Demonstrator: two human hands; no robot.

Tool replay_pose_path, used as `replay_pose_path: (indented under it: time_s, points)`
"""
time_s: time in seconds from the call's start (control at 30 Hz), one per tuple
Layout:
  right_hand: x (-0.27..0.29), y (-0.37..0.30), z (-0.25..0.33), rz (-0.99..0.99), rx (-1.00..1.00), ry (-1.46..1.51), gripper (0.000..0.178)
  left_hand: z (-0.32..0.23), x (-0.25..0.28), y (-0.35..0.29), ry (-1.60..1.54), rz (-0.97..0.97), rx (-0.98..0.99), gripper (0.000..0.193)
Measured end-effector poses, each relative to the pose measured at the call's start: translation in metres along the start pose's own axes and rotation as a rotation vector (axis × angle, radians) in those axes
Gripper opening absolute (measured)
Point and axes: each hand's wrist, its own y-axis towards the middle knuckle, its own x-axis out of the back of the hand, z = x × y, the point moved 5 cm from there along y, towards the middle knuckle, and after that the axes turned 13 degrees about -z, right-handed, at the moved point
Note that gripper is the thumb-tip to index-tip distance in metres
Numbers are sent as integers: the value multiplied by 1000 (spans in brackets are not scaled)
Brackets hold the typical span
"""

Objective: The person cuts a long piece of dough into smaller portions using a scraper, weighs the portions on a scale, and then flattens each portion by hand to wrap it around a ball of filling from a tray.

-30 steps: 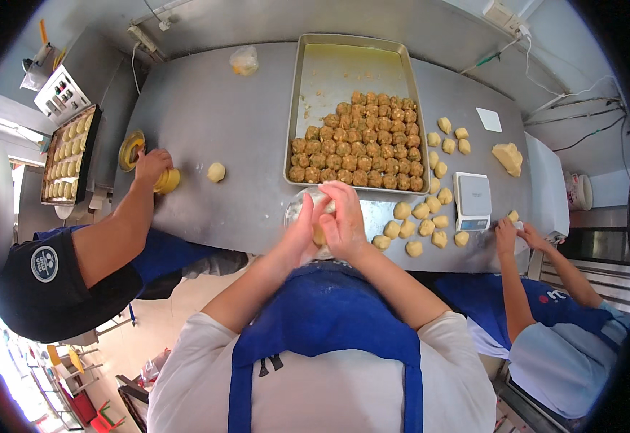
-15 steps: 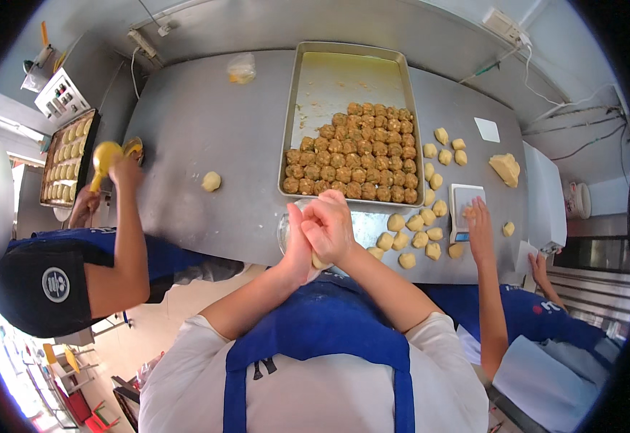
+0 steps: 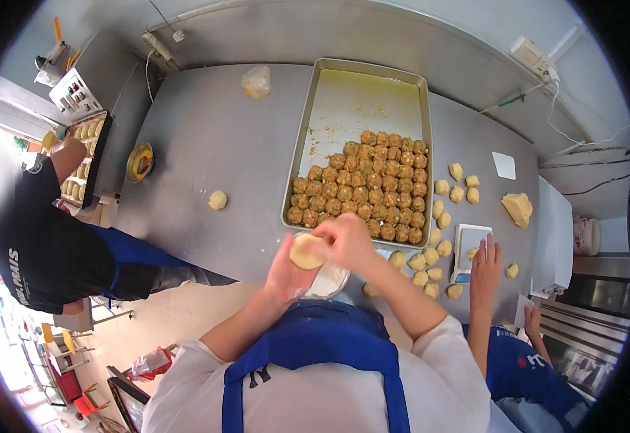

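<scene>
A flattened round of pale dough (image 3: pixel 303 252) rests against the palm and fingers of my left hand (image 3: pixel 286 273), which is closed around its lower left side. My right hand (image 3: pixel 349 245) grips the round's right edge, thumb over its face and the other fingers curled. Just below, close to my apron, stands a bowl of white flour (image 3: pixel 331 281), partly covered by my hands and forearm. Beyond my hands lies a large metal tray (image 3: pixel 362 81) with rows of brown filling balls (image 3: pixel 372 173). Several dough pieces (image 3: pixel 420 278) sit to the right of my right hand.
A single dough ball (image 3: pixel 217 200) and a plastic bag (image 3: pixel 256 82) lie on the left of the steel table. At right, a co-worker's hand (image 3: pixel 485 267) is over a scale (image 3: pixel 466 242), near a dough lump (image 3: pixel 518 209). Another person (image 3: pixel 48 224) stands left, by a pastry tray (image 3: pixel 98 155).
My hands were pressed palm to palm; now they are parted and the flattened dough shows between them. The person at left has leaned toward the pastry tray. My view has shifted slightly.
</scene>
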Motion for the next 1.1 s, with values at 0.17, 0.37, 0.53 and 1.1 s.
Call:
replay_pose_path:
  time_s: [0.17,0.37,0.53,1.1]
  points:
    - [29,120,-178,-188,-204,-488,37,-9,24,18,183,-312,-76,38]
    - [23,169,-257,30,-357,-965,51,-4,45,5,342,-433,-75,40]
    - [15,171,-251,-17,-203,-885,47,1,64,13,212,-394,-112,37]
    - [-13,-51,-30,-58,-62,283,67,6,-3,10,477,166,119,35]
